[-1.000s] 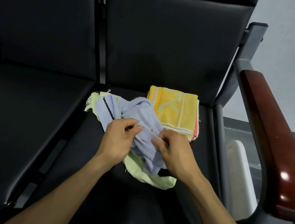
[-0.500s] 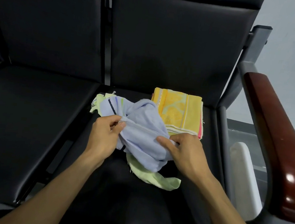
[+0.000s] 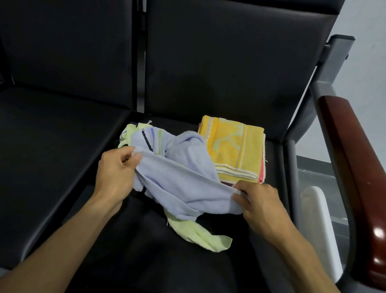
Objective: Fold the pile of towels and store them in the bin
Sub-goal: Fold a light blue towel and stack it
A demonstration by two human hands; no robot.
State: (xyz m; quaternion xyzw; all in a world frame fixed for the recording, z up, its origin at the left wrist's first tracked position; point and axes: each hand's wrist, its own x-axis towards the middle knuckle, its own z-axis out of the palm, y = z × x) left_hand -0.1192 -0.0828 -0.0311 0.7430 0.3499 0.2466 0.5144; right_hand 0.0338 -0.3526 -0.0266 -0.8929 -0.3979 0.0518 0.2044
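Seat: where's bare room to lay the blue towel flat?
Left seat is bare. Front of the right seat, between the forearms, is bare. Back is crowded: folded stack, green towel under the blue towel.

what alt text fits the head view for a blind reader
Two hands, left hand and right hand, pinch an edge of a crumpled pale blue towel on a black chair seat. A pale green towel lies beneath it; folded yellow towels sit stacked behind.

Soft terry-looking cloth towels lie on a smooth, faintly shiny leather-like seat beside a glossy wooden armrest.
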